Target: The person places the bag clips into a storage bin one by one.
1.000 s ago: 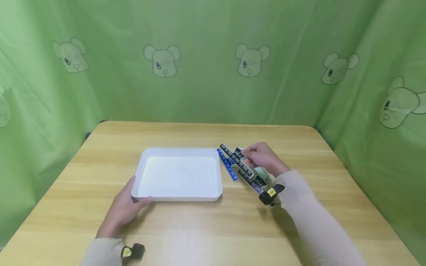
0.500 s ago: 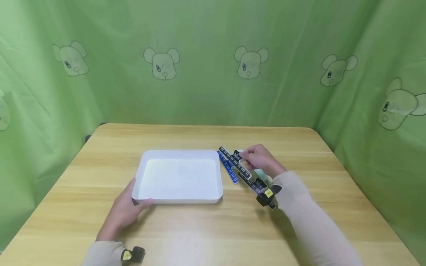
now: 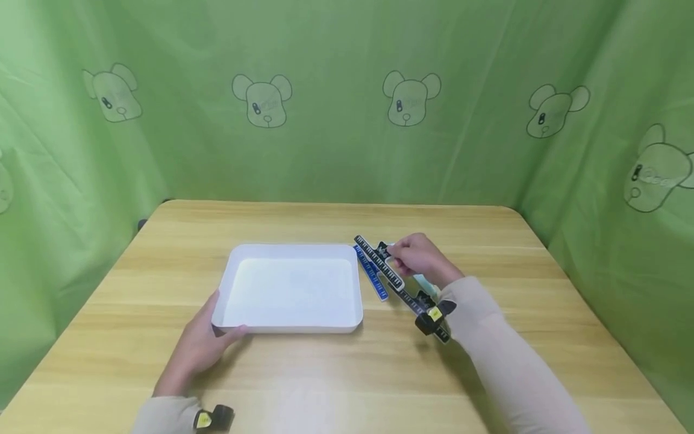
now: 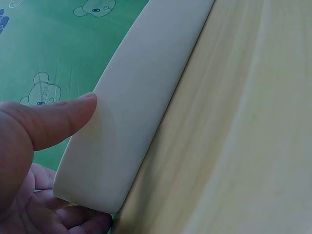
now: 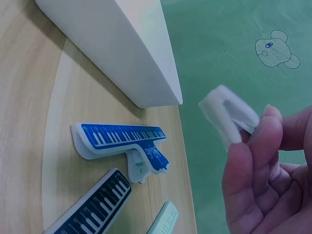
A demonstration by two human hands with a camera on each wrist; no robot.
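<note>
My left hand (image 3: 199, 342) grips the near-left corner of a white rectangular tray (image 3: 287, 330); in the left wrist view the thumb (image 4: 73, 114) lies on its side wall and the fingers curl at the corner. Above the tabletop, right of the tray, my right hand (image 3: 422, 256) pinches the handle of a black clip (image 3: 374, 256) printed with piano keys. From the right wrist this held clip (image 5: 222, 112) shows its white end. Beneath it lie a blue piano-key clip (image 3: 379, 288) close to the tray, a second black one (image 3: 409, 301) and a mint-green clip (image 3: 425, 283), partly hidden by the right hand.
The wooden table (image 3: 325, 380) extends around the tray and clips. Green curtains (image 3: 336, 157) with printed bear heads hang behind it and at both sides. A black strapped camera (image 3: 431, 322) on the right wrist overlaps the second black clip in the head view.
My right hand has shifted slightly left with the black clip, whose strip now overlaps the blue clip more. The left hand and the tray have stayed in place.
</note>
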